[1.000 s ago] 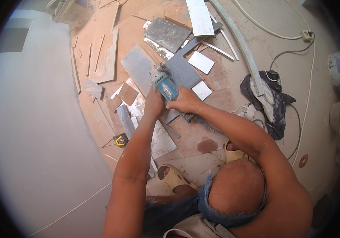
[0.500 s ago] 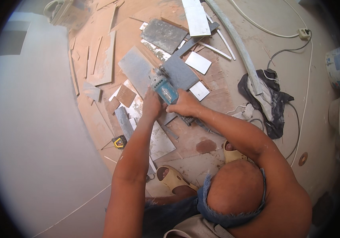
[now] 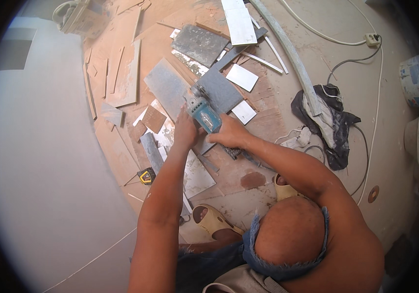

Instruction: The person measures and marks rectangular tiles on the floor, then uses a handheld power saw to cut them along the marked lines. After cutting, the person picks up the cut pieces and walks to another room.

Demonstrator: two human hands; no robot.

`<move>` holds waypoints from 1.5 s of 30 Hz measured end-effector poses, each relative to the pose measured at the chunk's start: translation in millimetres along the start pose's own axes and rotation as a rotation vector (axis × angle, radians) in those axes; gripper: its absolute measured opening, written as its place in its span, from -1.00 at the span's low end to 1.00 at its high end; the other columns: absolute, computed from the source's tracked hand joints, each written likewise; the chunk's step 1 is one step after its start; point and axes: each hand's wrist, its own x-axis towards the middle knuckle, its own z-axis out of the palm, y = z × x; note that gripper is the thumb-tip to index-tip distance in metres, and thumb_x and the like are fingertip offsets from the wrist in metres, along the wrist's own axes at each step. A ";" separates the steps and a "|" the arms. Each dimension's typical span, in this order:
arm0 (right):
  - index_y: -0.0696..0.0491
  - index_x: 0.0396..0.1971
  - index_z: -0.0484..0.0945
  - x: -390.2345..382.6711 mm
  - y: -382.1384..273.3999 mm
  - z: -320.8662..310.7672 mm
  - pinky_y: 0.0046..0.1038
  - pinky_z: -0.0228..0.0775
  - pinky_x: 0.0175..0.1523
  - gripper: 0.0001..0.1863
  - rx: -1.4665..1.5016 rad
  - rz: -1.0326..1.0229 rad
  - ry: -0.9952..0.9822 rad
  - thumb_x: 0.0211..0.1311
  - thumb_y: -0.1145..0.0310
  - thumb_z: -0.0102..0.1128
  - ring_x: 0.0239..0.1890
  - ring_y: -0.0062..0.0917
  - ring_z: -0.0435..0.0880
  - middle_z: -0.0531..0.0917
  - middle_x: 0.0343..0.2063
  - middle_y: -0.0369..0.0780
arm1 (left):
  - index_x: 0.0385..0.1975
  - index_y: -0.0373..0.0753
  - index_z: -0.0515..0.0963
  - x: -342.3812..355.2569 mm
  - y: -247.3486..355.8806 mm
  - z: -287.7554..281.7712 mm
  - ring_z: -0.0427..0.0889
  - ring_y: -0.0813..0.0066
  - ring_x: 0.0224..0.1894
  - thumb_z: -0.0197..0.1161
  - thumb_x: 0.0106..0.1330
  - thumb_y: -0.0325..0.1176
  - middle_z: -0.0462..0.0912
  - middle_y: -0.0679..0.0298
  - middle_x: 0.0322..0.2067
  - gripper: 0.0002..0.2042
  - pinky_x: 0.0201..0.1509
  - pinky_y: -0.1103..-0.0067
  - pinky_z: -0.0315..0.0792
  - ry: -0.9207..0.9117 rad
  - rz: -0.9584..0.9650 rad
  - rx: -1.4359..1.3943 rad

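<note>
My right hand [image 3: 232,132] is wrapped round the rear body of a teal angle grinder [image 3: 206,118], whose head points away from me. Its cutting disc is hard to make out, but the head sits over the edge of a grey rectangular tile [image 3: 165,83]. My left hand [image 3: 186,129] rests low against the grinder's left side, fingers stretched forward over the tile; its fingertips are partly hidden. Beyond the grinder's head to the right, a darker grey tile [image 3: 221,90] lies flat. Pale dust coats the surfaces around the tool.
Tile offcuts surround the work, including a white piece [image 3: 242,77] and a dark slab [image 3: 199,44]. A yellow-black tape measure [image 3: 146,176] lies left. On the right are a long grey strip [image 3: 287,51], a black bag [image 3: 334,132], cables, a socket block [image 3: 372,40] and a bucket [image 3: 415,83].
The grinder and my right hand have shifted slightly toward me and to the right over the tile. My left hand stays beside the tool.
</note>
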 end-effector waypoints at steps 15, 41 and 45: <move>0.35 0.01 0.51 -14.6 11.3 2.5 -0.21 0.51 0.14 -0.20 0.030 -0.010 0.016 -0.20 0.07 0.46 0.03 0.02 0.68 0.67 -0.08 0.20 | 0.46 -0.25 0.21 -2.6 2.8 -1.8 0.02 0.00 0.57 0.57 0.05 -0.24 -0.04 0.03 0.57 -0.06 0.58 0.16 0.08 0.001 0.004 0.006; 0.33 0.03 0.49 -44.3 12.2 -3.8 -0.19 0.53 0.10 -0.22 0.006 0.082 -0.016 -0.17 0.10 0.45 -0.02 0.05 0.69 0.67 -0.12 0.20 | 0.50 -0.34 0.07 -4.1 7.6 -7.1 0.05 -0.02 0.57 0.54 0.05 -0.34 -0.01 -0.01 0.55 0.00 0.55 0.17 0.13 0.039 0.009 -0.008; 0.30 -0.01 0.51 -48.9 16.1 -4.0 -0.23 0.53 0.06 -0.27 0.015 0.066 -0.006 -0.16 0.12 0.49 -0.07 -0.04 0.70 0.69 -0.16 0.14 | 0.51 -0.34 0.05 -4.2 9.9 -6.8 0.04 -0.02 0.57 0.53 0.05 -0.37 -0.01 0.00 0.56 0.00 0.56 0.17 0.12 0.038 0.005 -0.024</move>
